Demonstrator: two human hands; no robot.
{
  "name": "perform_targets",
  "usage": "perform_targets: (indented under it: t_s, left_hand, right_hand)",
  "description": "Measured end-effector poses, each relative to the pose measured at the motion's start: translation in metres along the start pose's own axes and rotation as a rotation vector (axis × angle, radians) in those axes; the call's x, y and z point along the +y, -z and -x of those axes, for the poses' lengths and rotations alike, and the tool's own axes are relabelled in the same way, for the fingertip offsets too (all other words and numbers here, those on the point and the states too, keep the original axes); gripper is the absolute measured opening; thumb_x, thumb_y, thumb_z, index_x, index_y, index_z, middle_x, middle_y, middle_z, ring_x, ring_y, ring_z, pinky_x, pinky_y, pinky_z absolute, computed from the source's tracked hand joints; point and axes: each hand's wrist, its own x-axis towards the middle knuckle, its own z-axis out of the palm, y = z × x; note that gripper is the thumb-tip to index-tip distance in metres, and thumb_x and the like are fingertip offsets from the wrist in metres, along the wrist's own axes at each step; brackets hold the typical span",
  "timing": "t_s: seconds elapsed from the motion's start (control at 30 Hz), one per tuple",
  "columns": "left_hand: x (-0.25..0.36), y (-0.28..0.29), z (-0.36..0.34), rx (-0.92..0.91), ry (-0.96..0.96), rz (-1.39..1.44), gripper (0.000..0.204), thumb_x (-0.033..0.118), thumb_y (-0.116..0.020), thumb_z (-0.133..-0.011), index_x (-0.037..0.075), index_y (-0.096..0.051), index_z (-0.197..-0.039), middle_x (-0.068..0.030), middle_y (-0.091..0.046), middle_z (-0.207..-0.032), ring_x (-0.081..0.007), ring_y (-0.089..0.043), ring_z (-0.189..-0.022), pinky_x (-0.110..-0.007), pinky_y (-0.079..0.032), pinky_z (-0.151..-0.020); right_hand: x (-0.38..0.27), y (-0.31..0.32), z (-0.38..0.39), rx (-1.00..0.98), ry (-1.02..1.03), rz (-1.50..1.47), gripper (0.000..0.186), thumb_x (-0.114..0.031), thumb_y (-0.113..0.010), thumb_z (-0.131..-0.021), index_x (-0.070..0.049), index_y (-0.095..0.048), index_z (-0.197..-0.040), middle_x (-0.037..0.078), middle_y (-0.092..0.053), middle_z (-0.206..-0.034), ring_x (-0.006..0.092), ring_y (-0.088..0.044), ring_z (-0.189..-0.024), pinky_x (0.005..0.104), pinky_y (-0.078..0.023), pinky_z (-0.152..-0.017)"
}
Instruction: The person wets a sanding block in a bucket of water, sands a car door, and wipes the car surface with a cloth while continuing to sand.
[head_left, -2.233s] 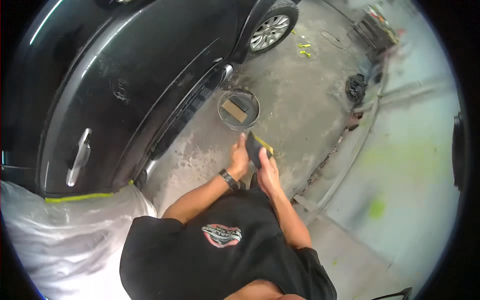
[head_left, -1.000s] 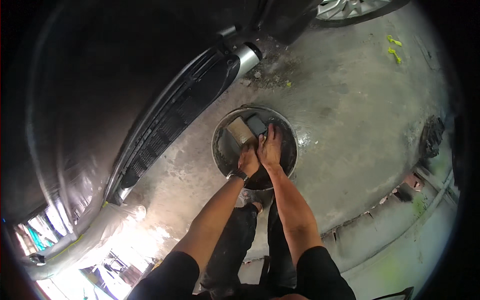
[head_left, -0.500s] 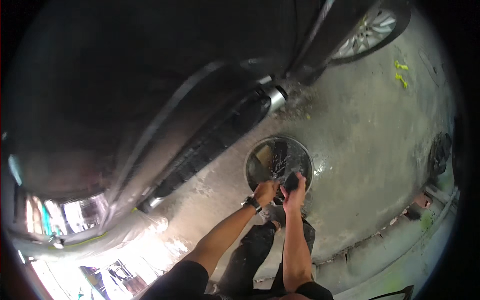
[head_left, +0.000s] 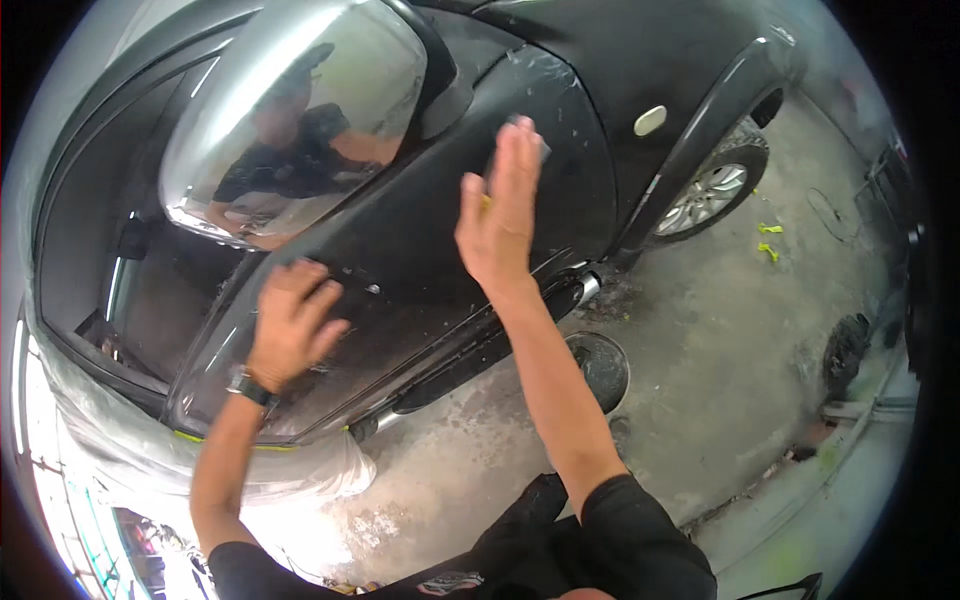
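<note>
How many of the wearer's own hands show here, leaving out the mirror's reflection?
2: the left hand over the car door, below the silver mirror, and the right hand over the door nearer the wheel. Neither is hidden.

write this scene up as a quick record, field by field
left hand: spread open over the dark door, contact unclear
right hand: holds a mostly hidden pad at the door
mirror: silver, showing a reflection
bucket: on the floor, partly hidden
plastic sheet: lower left, beside the door
yellow scraps: near the wheel
</note>
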Motion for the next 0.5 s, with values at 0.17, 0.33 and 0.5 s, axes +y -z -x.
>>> perform_targets:
  t_s: [0.17,0.33,0.5]
  left_hand:
    - [-0.071,0.022,0.036,-0.11,0.078,-0.129,0.093,0.062,-0.075,-0.085,0.009,-0.047,-0.157,-0.0248,-0.041,-0.159,-0.0469,-0.035,-0.15,-0.066,-0.021,-0.125]
    - [-0.076,-0.001,0.048,-0.063,0.12,-0.202,0.1,0.072,-0.071,-0.083,0.01,-0.046,-0.157,-0.0249,-0.043,-0.156,-0.0469,-0.037,-0.148,-0.068,-0.019,-0.125]
    - [-0.075,-0.004,0.047,-0.061,0.164,-0.232,0.098,0.072,-0.074,-0.08,0.009,-0.051,-0.151,-0.0248,-0.046,-0.151,-0.0461,-0.041,-0.143,-0.068,-0.025,-0.121]
  right_hand:
    - [-0.041,-0.058,0.043,-0.397,0.119,0.319,0.069,-0.036,-0.062,-0.102,0.002,-0.044,-0.156,0.024,-0.032,-0.169,0.0417,-0.025,-0.159,0.0688,-0.027,-0.122]
    - [0.001,-0.019,-0.009,-0.403,0.102,0.368,0.07,-0.032,-0.063,-0.101,0.001,-0.04,-0.158,0.026,-0.032,-0.168,0.043,-0.028,-0.157,0.0689,-0.029,-0.12]
    - [-0.005,-0.026,-0.014,-0.327,0.071,0.451,0.071,-0.038,-0.057,-0.102,0.007,-0.042,-0.155,0.031,-0.03,-0.167,0.0463,-0.027,-0.156,0.0724,-0.023,-0.121]
